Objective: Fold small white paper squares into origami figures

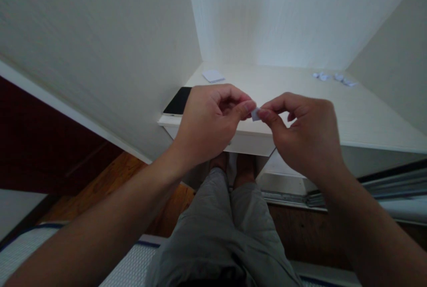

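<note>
A small piece of white paper [255, 114] is pinched between my two hands above the front edge of the white desk. My left hand [220, 118] grips its left side between thumb and forefinger. On the opposite side, the thumb and forefinger of my right hand [303, 127] are closed on the same piece. Fingertips cover part of the paper, so its full shape is hidden. Beyond my left hand, a stack of white paper squares [213, 76] lies on the desk. Small crumpled or folded white paper pieces [320, 76] sit in two clusters at the back right.
The white desk top [367, 118] fits between side panels and a back panel. A dark flat device [178, 101], partly behind my left hand, lies at its left edge. Below are a drawer [250, 143] and my legs. A white mesh-covered surface [125, 264] is behind me.
</note>
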Motion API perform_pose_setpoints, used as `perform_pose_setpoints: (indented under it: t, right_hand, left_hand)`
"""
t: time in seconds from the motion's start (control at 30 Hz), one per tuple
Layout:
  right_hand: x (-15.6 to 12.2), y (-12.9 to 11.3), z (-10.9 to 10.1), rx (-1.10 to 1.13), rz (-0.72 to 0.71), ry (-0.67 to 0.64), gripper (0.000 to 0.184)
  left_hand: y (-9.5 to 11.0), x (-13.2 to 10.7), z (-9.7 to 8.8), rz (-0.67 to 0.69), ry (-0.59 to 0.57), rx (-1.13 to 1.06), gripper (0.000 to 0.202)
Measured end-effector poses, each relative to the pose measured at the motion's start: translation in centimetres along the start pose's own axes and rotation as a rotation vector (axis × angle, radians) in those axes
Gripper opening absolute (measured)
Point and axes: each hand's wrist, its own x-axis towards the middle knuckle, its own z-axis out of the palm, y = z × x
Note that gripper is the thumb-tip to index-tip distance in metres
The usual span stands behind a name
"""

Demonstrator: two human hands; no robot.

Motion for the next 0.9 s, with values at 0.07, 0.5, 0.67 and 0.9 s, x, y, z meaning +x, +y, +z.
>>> perform_pose_setpoints:
  t: [0.07, 0.5, 0.67, 0.9]
  right_hand:
    - [0.1, 0.2, 0.1, 0.020, 0.003, -0.001, 0.010]
    - [-0.1, 1.3, 1.3, 0.173, 0.108, 0.004, 0.017]
    - [-1.1, 2.4, 1.0, 0.124, 0.008, -0.041, 0.028]
    - [-5.4, 7.4, 0.7, 0.200, 0.315, -0.124, 0.021]
  left_hand:
    - [-0.1, 0.4, 0.0, 0.028, 0.009, 0.049, 0.012]
    - [-0.9, 0.9, 1.7, 0.018, -0.056, -0.100, 0.015]
    - [-0.7, 1.0, 1.5, 0.037, -0.037, -0.104, 0.013]
    - [-1.8, 1.4, -1.2, -0.085, 0.049, -0.185, 0.015]
